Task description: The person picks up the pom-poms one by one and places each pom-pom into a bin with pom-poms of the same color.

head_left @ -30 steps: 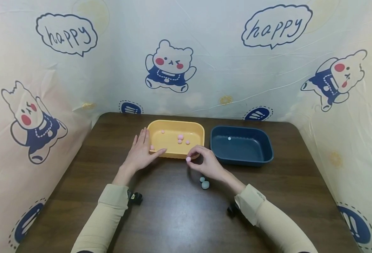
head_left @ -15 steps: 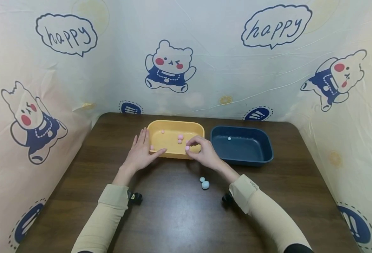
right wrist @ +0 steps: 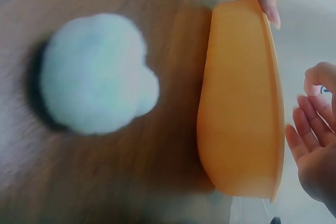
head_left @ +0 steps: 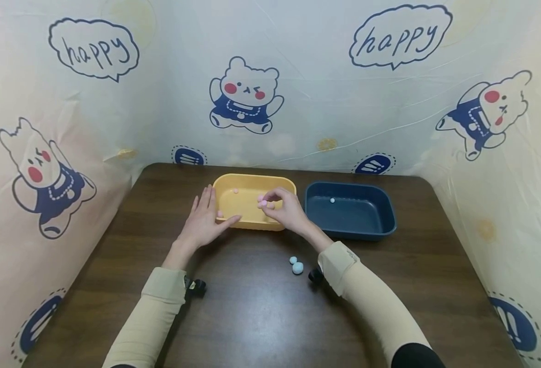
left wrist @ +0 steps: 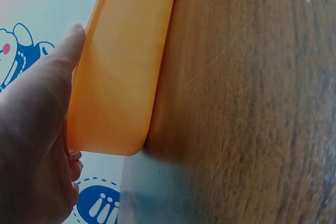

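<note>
My right hand [head_left: 290,212] is over the yellow tray [head_left: 252,225], thumb and forefinger pinching a small pink ball [head_left: 263,203]. Other pink balls lie in the tray, one at its back left [head_left: 235,190] and one near its left front corner [head_left: 220,214]; some by the right fingertips are partly hidden. My left hand [head_left: 200,225] rests against the tray's left end, fingers straight and thumb along the front rim. The left wrist view shows that thumb beside the orange-looking tray wall [left wrist: 121,72].
To the right stands a dark blue tray [head_left: 350,234] with one small pale blue ball [head_left: 332,200] inside. Two pale blue balls, a larger one [head_left: 298,268] and a smaller one [head_left: 293,260], lie on the brown table [head_left: 252,317] before the trays. A printed cloth [head_left: 316,102] hangs behind.
My right hand has carried the pink ball from the yellow tray's front edge inward and slightly left, over the tray's inside. My left hand has stayed in place.
</note>
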Tool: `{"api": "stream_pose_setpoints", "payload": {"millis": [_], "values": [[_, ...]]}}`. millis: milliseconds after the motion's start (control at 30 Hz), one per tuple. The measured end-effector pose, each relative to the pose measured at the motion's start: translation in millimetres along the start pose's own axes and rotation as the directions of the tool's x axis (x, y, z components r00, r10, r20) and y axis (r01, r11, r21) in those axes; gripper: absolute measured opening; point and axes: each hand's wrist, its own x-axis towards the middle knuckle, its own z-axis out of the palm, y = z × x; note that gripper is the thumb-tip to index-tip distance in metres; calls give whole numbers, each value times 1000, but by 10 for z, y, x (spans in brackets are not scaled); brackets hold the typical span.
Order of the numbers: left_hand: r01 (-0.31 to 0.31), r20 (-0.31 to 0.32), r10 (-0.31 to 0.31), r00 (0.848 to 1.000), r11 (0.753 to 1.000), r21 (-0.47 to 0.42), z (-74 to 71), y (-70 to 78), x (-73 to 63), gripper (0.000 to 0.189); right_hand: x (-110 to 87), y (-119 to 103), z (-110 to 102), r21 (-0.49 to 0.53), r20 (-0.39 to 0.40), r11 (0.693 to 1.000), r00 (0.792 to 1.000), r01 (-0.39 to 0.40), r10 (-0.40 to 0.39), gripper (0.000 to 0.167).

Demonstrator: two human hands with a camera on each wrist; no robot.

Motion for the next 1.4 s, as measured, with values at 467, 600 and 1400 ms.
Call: {"api": "stream_pose_setpoints", "payload": {"millis": [467,600,1400], "values": [[5,-3,-5,1000,1000,-1,-8,-8,12,132,176,44,35,-18,0,998,998,-65,65,22],[7,-2,-7,1000,1000,-5,-3,-9,8,132,209,81,35,-22,-8,997,998,-68,68,21],[3,-3,-3,1000,1000,-23,-14,10,-1,131,252,130,-168,-62,-149,997,988,-52,42,33]]}}
